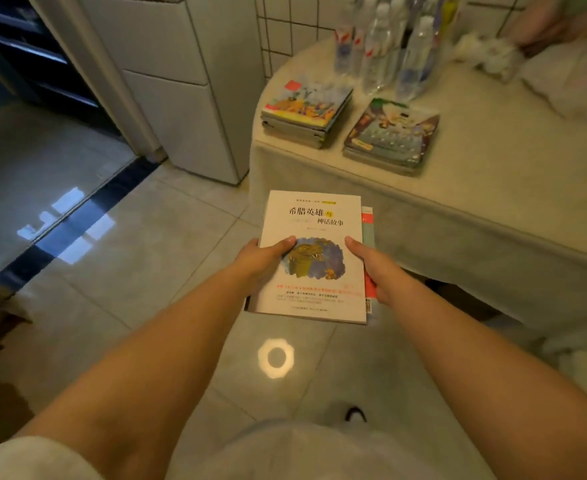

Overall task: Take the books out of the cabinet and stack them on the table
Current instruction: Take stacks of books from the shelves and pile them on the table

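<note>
Left hand (260,258): I'm gripping the left edge of the books (314,258), thumb lying over the white cover, the other fingers hidden beneath.
Right hand (376,268): I'm clamping the right edge the same way, thumb on top, fingers curled under and out of sight.
Books: I'm holding a small bundle flat over the floor (167,237), just short of the worktop (492,174); a white cover with a blue-and-yellow picture is facing up, and a red-edged one is peeking out on the right.
Left stack (307,110): sitting near the worktop's front corner, several books deep.
Right stack (390,136): lying just beside it, not touching.
Bottles (389,46): clear ones standing behind both stacks, against the tiled wall.
Cabinet (174,84): white, standing left of the worktop.
</note>
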